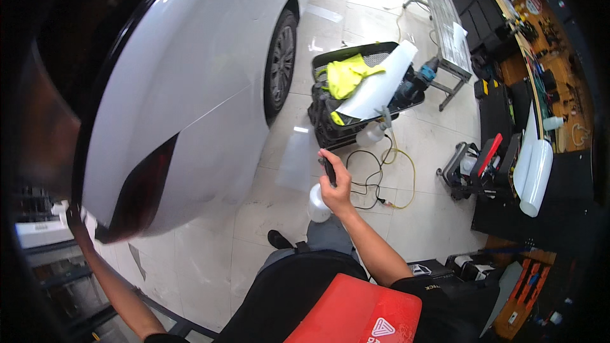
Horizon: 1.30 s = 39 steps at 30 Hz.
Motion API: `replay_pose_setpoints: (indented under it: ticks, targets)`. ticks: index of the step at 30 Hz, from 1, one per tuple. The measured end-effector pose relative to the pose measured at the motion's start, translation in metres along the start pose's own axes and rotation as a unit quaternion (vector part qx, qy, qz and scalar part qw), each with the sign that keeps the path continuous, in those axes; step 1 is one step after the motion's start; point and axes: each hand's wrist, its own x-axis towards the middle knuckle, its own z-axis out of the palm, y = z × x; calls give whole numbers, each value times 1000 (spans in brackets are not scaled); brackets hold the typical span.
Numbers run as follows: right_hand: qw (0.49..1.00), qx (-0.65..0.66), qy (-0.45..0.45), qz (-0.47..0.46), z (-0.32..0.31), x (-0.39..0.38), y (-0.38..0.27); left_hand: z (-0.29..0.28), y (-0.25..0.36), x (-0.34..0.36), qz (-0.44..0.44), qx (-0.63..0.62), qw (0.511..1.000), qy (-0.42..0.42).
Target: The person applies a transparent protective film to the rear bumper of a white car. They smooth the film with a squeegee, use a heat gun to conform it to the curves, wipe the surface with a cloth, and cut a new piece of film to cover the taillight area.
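My right hand (337, 184) is closed round the black trigger head of a spray bottle, its white body (318, 203) hanging below my fingers. A silver-white car (216, 44) fills the left side, with its dark red tail light (143, 184) toward me. Far to the left, my left hand (77, 222) is raised at the car's rear edge beside the tail light. It is dark there, and its fingers are too indistinct to read.
A black cart (321, 111) carries a yellow-green cloth (349, 76), a white sheet (381, 82) and a drill-like tool (416, 82). Cables (381, 184) lie on the floor beside it. A metal bench (448, 32) and a white roll (537, 178) are right. A red panel (356, 308) covers my front.
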Motion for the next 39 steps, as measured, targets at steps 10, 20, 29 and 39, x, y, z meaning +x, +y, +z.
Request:
replay_pose_setpoints:
  ticks: [10,20,29,39]
  targets:
    - [935,-349,47,-38,-39,110,185,235,11,-434,-597,53,774,-203]
    - [934,-336,-112,-49,-106,141,140,425,146,-435,-229,57,823,-517]
    - [957,-270,-102,33,-89,49,54,505,72,-536,-251,-72,692,-673]
    - [677,-453,-127,566,-314,-340,51,579,51,-444,-15,267,715,-646]
